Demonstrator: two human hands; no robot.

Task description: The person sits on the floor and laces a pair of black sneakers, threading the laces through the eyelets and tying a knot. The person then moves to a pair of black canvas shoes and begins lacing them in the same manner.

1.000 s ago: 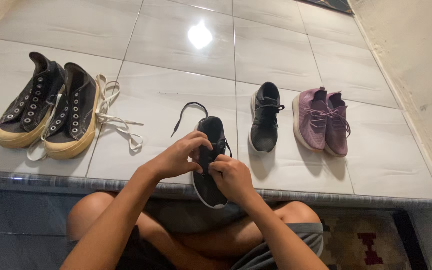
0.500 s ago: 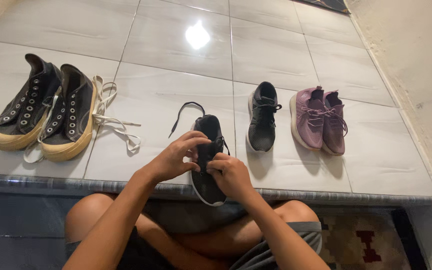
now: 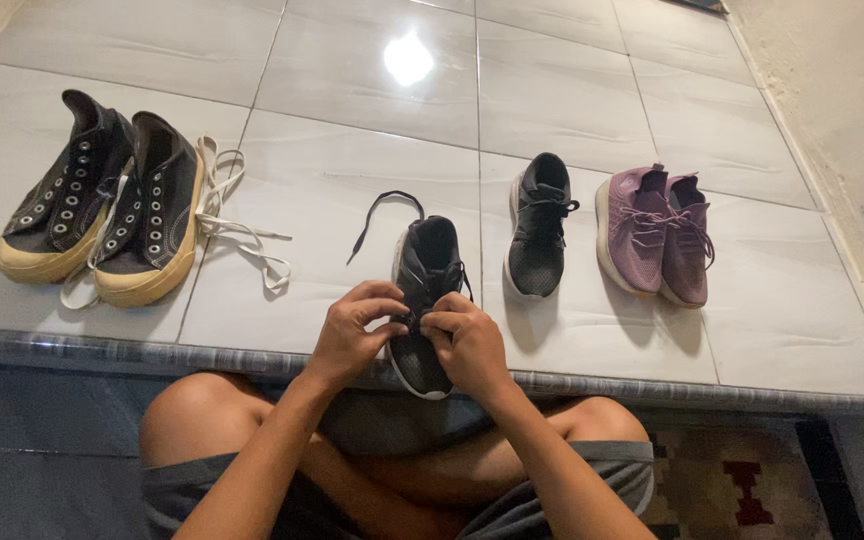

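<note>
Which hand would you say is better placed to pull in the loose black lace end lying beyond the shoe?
Probably the left hand: the loose lace end trails off the black sneaker on its left side, while the right hand pinches the lacing on the other side.

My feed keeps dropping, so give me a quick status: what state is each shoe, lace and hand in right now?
Black knit sneaker at the step edge: upright, partly unlaced, black lace end trailing on the tile.
Second black knit sneaker: laced, standing alone.
Purple knit sneaker pair: laced, side by side.
Black canvas high-top pair with tan soles: unlaced, eyelets empty.
Cream flat laces: loose on the tile beside them.
Left hand: pinching the sneaker's lacing.
Right hand: pinching it too.
</note>
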